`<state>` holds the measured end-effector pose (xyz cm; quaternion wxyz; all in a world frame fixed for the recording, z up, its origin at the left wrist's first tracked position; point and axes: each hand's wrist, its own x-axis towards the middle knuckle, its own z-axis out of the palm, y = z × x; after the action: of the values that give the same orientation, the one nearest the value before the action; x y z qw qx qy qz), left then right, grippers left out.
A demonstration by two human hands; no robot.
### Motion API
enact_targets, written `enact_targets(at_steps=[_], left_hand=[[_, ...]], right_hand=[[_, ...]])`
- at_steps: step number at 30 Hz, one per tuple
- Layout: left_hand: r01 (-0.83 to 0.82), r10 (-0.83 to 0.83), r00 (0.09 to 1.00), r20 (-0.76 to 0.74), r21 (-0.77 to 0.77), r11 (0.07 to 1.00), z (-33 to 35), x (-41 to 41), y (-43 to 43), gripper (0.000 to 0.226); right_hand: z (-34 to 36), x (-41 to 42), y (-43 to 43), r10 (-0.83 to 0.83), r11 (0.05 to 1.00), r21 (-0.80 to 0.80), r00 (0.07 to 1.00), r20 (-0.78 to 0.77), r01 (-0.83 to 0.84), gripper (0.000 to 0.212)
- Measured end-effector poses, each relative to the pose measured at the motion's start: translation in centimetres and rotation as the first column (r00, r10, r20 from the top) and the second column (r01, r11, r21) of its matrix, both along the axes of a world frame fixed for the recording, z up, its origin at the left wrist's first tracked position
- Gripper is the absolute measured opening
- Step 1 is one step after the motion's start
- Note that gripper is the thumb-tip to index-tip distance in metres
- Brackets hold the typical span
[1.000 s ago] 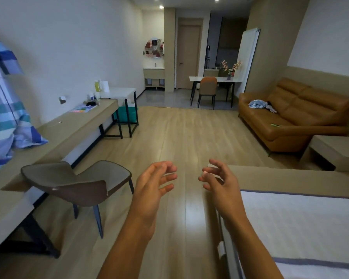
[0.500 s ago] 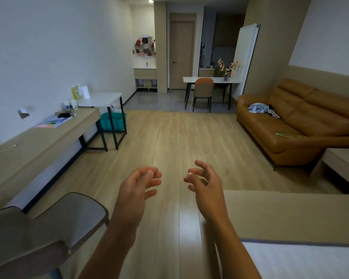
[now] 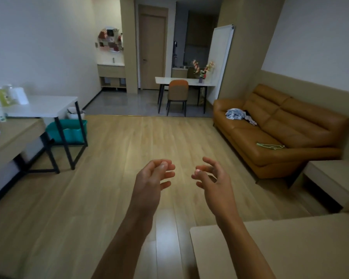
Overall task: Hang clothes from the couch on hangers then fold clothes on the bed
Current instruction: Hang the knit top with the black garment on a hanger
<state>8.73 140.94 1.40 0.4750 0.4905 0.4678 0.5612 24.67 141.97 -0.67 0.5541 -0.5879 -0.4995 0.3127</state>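
A brown leather couch (image 3: 302,129) stands along the right wall. A crumpled pile of light blue and dark clothes (image 3: 239,116) lies on its far seat. A pale green hanger (image 3: 270,146) lies flat on the near seat. My left hand (image 3: 151,182) and my right hand (image 3: 214,182) are held out in front of me over the wooden floor, fingers loosely curled, holding nothing. Both hands are well short of the couch. The bed's beige footboard (image 3: 280,244) shows at the lower right.
A beige side table (image 3: 334,178) stands between the couch and the bed. On the left are a long wooden desk (image 3: 10,137), a white table (image 3: 46,106) with a teal bin (image 3: 69,130) under it. A dining table with a chair (image 3: 177,93) is at the far end.
The view has moved forward across the room toward the couch. The grey chair at the lower left and the striped cloth have left the view. Both hands stay raised and hold nothing.
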Motion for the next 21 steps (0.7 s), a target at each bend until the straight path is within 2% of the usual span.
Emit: enact_targets(at_steps=[1,5,12,17,21], left_hand=[[0.05,-0.05,0.999,-0.006,-0.009,0.999,-0.1,0.9,4.6,0.028],[0.107,-0.107,0.994,-0.001,-0.022,0.994,0.1,2.1,12.1,0.028],[0.148,-0.151,0.987,-0.05,-0.051,0.988,-2.2,5.2,32.1,0.027],[0.191,-0.195,0.972,-0.128,-0.049,0.98,-0.9,9.4,46.8,0.025],[0.222,-0.223,0.967,-0.121,-0.023,0.975,1.0,12.8,58.0,0.024]], right_hand=[[-0.2,0.8,4.2,-0.031,1.0,0.001,0.999,-0.015,0.031,0.037],[-0.2,2.3,11.5,-0.086,0.996,-0.016,0.995,-0.044,0.086,0.037],[-2.9,7.0,30.9,-0.217,0.976,-0.044,0.962,-0.169,0.213,0.037],[-2.3,11.4,45.3,-0.26,0.966,-0.059,0.933,-0.248,0.254,0.035],[-0.3,14.4,55.7,-0.269,0.962,-0.032,0.921,-0.283,0.271,0.031]])
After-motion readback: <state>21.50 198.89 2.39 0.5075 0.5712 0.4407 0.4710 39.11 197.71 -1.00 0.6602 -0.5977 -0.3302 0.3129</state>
